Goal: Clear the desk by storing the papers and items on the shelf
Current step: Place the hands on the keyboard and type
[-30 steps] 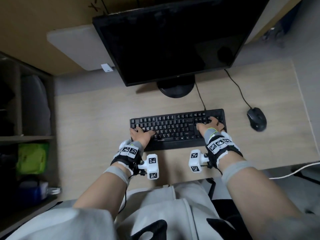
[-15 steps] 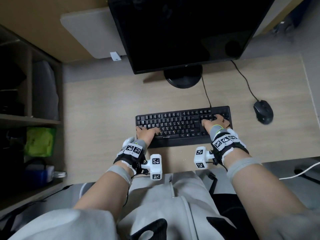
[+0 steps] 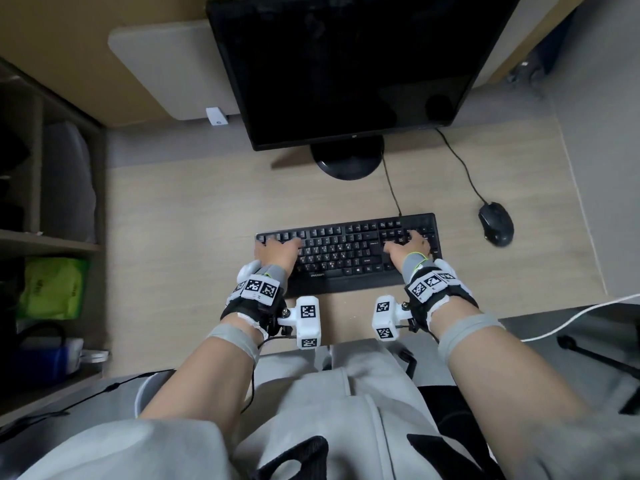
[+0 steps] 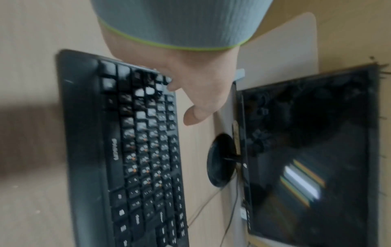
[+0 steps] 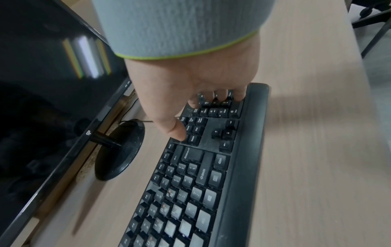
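Note:
A black keyboard point(image 3: 346, 254) point(image 4: 137, 150) point(image 5: 201, 183) lies on the wooden desk point(image 3: 180, 237) in front of the monitor. My left hand point(image 3: 277, 252) point(image 4: 190, 83) rests on the keys at its left end, thumb lifted toward the far edge. My right hand point(image 3: 407, 247) point(image 5: 201, 83) rests on the number pad at its right end, fingertips and thumb touching keys. Neither hand grips anything. The shelf unit point(image 3: 52, 244) stands at the desk's left. No papers show on the desk.
A black monitor point(image 3: 346, 64) on a round stand point(image 3: 348, 161) stands behind the keyboard. A wired black mouse point(image 3: 496, 223) lies to the right. The shelf holds a grey bag point(image 3: 67, 181), a green packet point(image 3: 52, 289) and a blue container point(image 3: 45, 358). A white cable point(image 3: 571, 317) hangs off the desk's right front.
Both hands have slid farther up over the keys, toward the top rows. The keyboard stays where it was relative to the monitor stand. The head view has shifted.

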Available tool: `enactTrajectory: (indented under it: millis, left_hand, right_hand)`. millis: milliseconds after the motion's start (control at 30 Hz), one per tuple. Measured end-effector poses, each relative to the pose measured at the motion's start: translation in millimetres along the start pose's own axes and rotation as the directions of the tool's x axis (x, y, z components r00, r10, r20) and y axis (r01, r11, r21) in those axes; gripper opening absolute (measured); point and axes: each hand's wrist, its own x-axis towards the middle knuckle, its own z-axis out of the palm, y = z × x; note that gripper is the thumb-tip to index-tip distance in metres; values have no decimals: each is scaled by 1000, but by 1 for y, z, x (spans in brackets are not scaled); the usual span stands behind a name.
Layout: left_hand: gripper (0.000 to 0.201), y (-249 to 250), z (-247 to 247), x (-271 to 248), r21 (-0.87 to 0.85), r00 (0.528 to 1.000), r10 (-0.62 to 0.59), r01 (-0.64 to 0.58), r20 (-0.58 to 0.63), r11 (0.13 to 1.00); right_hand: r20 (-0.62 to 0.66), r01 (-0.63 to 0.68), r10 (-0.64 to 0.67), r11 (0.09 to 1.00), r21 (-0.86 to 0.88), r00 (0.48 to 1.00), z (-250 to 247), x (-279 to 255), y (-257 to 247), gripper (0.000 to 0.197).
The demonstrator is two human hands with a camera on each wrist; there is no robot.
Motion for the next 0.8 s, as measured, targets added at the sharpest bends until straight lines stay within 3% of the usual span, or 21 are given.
enactTrajectory:
  millis: [100,200,300,433,500,567,667,800]
  left_hand:
    - [65,36,21,-14,-39,987,156,-154,32,987]
    - [48,56,38,-23,-186,982,137,-111,134,976]
    - [41,70,74,-29,-200,982,141,-113,129,973]
    - [58,88,125,-42,-99,989,89,-77,117,992]
    - [69,95,163,-53,37,994,47,-51,101,998]
    - [67,95,186,-61,221,996,-1,-19,90,975]
    - [76,91,235,-78,335,992,-123,115,2,935]
    - [88,89,262,-87,365,984,-149,174,-98,915]
  right_hand:
    - [-34,15,-14,999,43,999,-26,4,10,78]
    - [-30,25,-23,997,70,999,-43,18,16,75]
    - [-61,23,-17,994,107,998,-79,44,20,72]
    - [-125,120,-110,990,80,986,-127,91,29,64]
    - [-167,126,-118,991,37,979,-154,123,43,53]
    - [-205,126,-122,992,9,971,-168,141,56,44]
    - [-143,163,-162,987,-4,976,-188,170,79,47]
    - [-61,208,-204,976,70,977,-192,184,96,58]
